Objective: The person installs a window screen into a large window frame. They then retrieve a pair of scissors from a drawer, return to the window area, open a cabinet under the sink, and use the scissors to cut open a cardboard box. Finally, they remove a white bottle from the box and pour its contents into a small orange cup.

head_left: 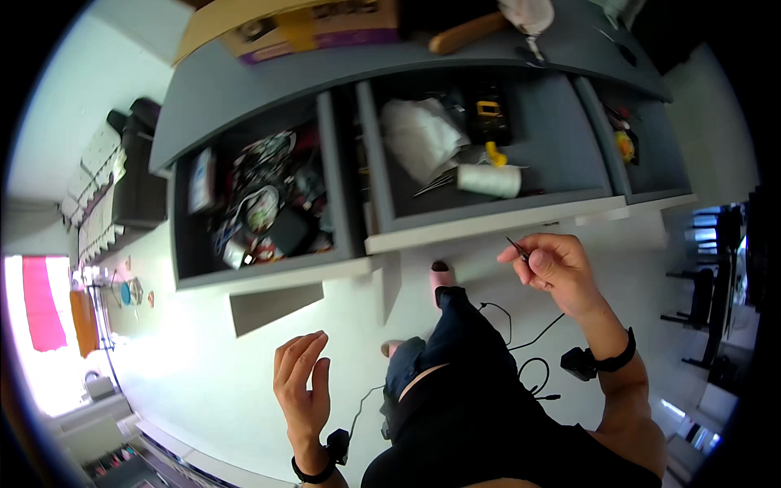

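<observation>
My right hand (561, 268) pinches a small, thin, dark pointed thing (517, 249) between thumb and fingers, just in front of the middle drawer (565, 154). What kind of thing it is, I cannot make out. That drawer stands open and holds a crumpled white bag (423, 138), a white spool of thread (489, 180), a black-and-yellow device (490, 114) and a small yellow piece (495, 154). Thin metal pins or rods (434, 185) lie beside the spool. My left hand (303, 382) hangs below the left drawer (268, 277), fingers stretched out, holding nothing.
The left drawer is open, crowded with cables and small items. Another open drawer (659, 163) at the right holds a yellow item (624, 146). On the grey top stand a cardboard box (317, 34) and a wooden-handled tool (466, 34). Black cables (537, 335) dangle beside my legs.
</observation>
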`<state>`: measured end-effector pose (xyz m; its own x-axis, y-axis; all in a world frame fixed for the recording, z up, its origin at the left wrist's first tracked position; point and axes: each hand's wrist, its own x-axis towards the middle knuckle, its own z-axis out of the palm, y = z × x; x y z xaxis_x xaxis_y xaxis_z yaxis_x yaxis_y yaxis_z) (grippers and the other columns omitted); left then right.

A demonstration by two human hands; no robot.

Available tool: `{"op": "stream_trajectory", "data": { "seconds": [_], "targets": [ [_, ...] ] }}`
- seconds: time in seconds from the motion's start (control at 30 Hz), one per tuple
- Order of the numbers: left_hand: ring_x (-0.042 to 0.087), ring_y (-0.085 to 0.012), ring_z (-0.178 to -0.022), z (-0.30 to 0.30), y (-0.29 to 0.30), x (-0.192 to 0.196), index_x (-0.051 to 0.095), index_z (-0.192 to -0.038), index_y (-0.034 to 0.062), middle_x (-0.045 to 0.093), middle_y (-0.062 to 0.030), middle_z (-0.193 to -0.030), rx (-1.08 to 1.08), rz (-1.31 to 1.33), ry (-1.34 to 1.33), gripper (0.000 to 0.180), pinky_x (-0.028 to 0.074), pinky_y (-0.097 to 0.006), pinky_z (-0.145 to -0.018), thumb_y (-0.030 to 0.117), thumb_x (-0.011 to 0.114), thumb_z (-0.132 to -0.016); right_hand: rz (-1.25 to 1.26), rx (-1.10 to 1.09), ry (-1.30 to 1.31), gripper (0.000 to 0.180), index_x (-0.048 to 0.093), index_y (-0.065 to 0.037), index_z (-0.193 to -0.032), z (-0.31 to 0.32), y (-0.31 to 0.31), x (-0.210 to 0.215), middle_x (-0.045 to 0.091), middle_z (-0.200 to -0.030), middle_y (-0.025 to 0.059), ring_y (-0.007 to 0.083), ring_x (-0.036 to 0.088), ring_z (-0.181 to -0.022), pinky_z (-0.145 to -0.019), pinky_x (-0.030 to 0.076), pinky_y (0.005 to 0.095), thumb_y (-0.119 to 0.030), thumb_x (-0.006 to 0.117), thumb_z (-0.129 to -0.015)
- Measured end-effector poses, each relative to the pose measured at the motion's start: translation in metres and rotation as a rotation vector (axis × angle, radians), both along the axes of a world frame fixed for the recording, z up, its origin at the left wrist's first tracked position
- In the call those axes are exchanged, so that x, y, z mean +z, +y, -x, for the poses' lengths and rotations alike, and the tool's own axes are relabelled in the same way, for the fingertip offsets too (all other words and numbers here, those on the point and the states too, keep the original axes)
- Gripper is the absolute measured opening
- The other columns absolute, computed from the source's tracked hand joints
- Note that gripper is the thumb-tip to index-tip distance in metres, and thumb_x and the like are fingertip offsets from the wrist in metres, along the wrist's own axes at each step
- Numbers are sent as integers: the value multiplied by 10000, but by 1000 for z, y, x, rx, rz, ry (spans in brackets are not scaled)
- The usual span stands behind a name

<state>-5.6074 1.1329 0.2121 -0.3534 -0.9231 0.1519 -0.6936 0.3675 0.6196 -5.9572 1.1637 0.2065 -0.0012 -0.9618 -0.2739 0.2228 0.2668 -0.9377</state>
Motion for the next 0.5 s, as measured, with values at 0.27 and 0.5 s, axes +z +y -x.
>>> {"op": "stream_trajectory", "data": {
  "seconds": [0.27, 0.5],
  "targets": [
    [577, -273, -967, -190, 98, -20, 651, -1037, 16, 641, -109, -1020, 290, -27, 15, 302, 465, -349, -832, -85, 577, -762, -25, 206, -107, 305, 647, 26, -1015, -195, 23, -13, 530, -685, -2, 31, 393, -571, -508, 313, 168, -254, 558, -933],
    [581, -259, -939, -353, 185, -28, 650, -1040, 28, 640, -109, -1003, 580, -13, 18, 301, 463, -343, -809, -89, 550, -782, -27, 419, -124, 336, 663, -4, -983, -375, 34, -15, 518, -669, -25, 35, 398, -571, -488, 298, 183, -320, 560, -935]
  ]
}}
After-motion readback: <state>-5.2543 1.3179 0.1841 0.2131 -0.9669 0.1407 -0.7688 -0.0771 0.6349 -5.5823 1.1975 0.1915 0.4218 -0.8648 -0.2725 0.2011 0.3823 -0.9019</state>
